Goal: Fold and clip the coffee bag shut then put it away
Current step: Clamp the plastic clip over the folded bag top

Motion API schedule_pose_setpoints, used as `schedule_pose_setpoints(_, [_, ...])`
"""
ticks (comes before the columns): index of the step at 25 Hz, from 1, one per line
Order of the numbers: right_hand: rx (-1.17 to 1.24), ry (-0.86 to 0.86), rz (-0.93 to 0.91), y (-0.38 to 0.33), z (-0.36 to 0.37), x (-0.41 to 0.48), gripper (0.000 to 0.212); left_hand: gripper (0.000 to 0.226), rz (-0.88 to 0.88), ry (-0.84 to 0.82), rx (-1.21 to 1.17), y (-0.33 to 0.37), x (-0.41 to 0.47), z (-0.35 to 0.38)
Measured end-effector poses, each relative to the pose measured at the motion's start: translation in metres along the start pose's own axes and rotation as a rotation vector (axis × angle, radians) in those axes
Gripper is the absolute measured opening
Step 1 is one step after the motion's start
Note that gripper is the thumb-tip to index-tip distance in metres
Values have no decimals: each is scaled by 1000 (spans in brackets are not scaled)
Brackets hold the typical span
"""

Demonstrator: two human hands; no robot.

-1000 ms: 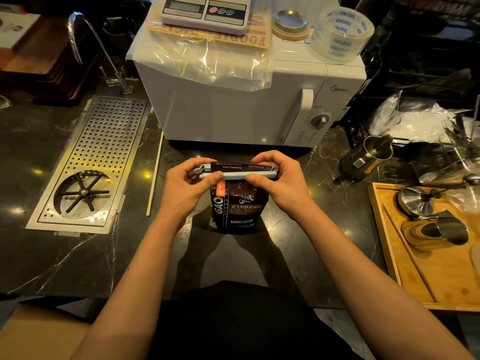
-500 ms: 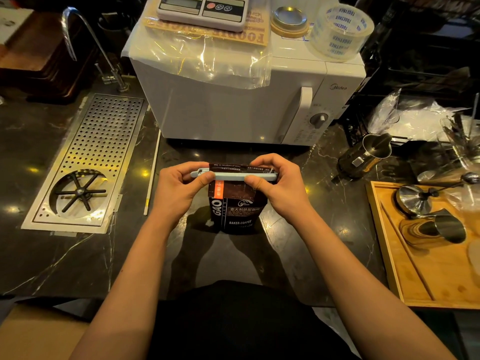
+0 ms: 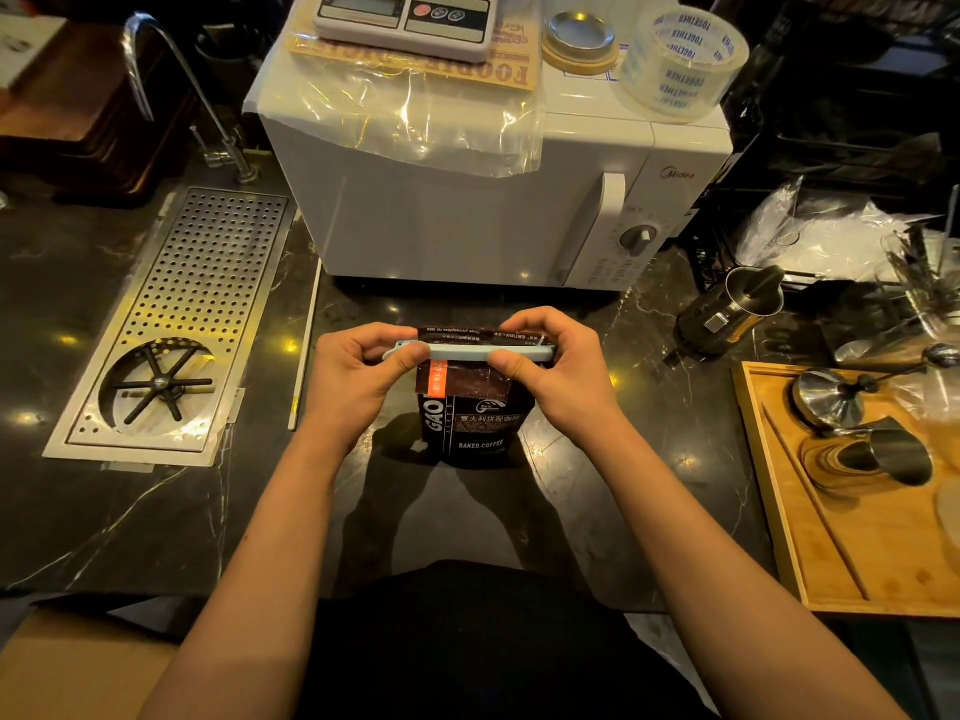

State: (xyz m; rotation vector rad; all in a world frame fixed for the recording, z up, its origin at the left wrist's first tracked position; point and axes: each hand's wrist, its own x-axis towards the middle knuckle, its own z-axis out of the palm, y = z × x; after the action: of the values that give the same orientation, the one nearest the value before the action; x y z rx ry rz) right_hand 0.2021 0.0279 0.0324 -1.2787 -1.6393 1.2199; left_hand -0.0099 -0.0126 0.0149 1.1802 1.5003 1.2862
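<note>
A dark brown coffee bag [image 3: 475, 426] with white lettering stands upright on the black marble counter [image 3: 156, 511], in front of the microwave. Its top is folded over. A long pale blue clip [image 3: 460, 351] lies across the fold. My left hand [image 3: 358, 379] pinches the clip's left end and the bag's top corner, thumb in front. My right hand [image 3: 558, 366] pinches the clip's right end the same way. The fold under the clip is partly hidden by my fingers.
A white microwave [image 3: 467, 215] stands just behind the bag, with a scale [image 3: 405, 18] and tape roll [image 3: 685, 59] on top. A steel drip tray [image 3: 171, 324] lies to the left, with a thin white stick [image 3: 306, 345] beside it. A metal pitcher [image 3: 727, 314] and wooden tray [image 3: 857, 553] stand at right.
Both hands stay clamped on the clip and bag top. Only the camera view has shifted slightly; the bag has not visibly moved.
</note>
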Motion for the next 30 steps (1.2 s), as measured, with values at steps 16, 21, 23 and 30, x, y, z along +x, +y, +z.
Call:
schedule_pose_setpoints(16, [-9,8,26,-2,0,-4,24,13,8,-58,85,-3,-5,-4])
schedule_pose_setpoints(21, [-12,7,25,-1,-1,-6,26,14,38,-80,212,2,-3,-9])
schedule_pose_setpoints(23, [-41,-8,22,-3,-2,-5,25,19,62,-140,288,9,1,-14])
schedule_pose_setpoints(30, [-434,-264,-117,-28,-15,8,28,29,123,-273,480,27,11,-10])
